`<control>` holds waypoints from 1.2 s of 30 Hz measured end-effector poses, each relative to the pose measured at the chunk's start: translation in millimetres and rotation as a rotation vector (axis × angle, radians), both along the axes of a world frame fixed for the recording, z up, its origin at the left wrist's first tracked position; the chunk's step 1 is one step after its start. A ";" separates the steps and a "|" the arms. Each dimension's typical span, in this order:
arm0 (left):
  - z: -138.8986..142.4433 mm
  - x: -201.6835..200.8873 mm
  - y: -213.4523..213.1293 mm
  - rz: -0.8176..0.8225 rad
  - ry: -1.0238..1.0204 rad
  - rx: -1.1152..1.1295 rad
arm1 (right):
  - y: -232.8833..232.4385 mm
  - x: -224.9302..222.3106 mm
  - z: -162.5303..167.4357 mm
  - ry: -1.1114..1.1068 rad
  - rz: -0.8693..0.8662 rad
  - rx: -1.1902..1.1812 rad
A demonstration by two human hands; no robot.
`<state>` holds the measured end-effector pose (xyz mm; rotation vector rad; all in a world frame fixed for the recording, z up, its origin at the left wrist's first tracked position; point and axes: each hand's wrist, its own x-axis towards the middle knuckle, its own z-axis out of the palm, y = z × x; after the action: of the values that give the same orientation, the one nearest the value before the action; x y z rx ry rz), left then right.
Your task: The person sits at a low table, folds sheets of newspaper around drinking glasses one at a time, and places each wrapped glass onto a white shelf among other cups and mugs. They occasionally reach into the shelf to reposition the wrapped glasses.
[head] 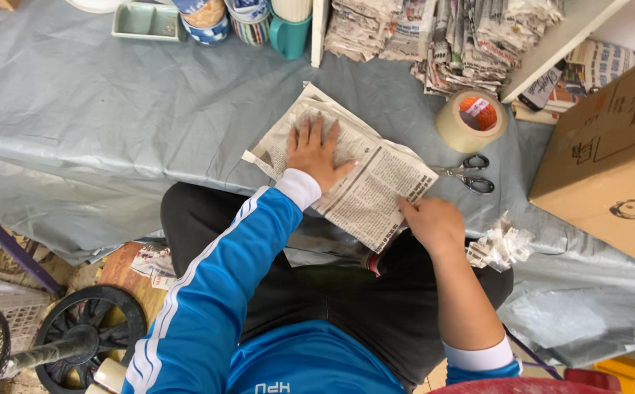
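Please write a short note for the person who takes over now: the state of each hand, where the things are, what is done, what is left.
Left hand: flat, pressing the folded newspaper sheet on the grey table cover.
Right hand: at the sheet's near right edge, fingers on the paper.
Nearby: scissors, tape roll, crumpled paper, cardboard box, newspaper stack, cups.
Done: sheet folded over and flattened.
Left: no tape on the sheet yet; scissors and tape untouched.

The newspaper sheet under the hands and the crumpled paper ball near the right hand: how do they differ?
The newspaper sheet lies spread flat on the grey cover; the crumpled paper ball is wadded into a lump. The sheet is much larger than the ball. The left hand presses flat on the sheet and the right hand grips its edge; the ball lies untouched. Both appear to be printed newsprint.
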<state>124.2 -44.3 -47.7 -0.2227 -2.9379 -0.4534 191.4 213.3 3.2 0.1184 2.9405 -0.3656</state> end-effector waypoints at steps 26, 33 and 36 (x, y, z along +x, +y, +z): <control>26.9 19.0 -33.9 -0.495 0.402 -0.050 | -1.8 45.5 -32.6 0.672 0.620 0.016; 24.3 97.9 -79.3 -0.397 0.313 0.680 | 7.1 62.4 -18.9 0.619 0.531 -0.020; 32.6 111.4 -91.6 -0.221 0.409 0.771 | 5.5 66.6 -13.3 0.640 0.521 -0.035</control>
<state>235.7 -135.9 -15.0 -0.4616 -2.1588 -1.3323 258.0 218.8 -10.2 -0.9134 3.3865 -0.4298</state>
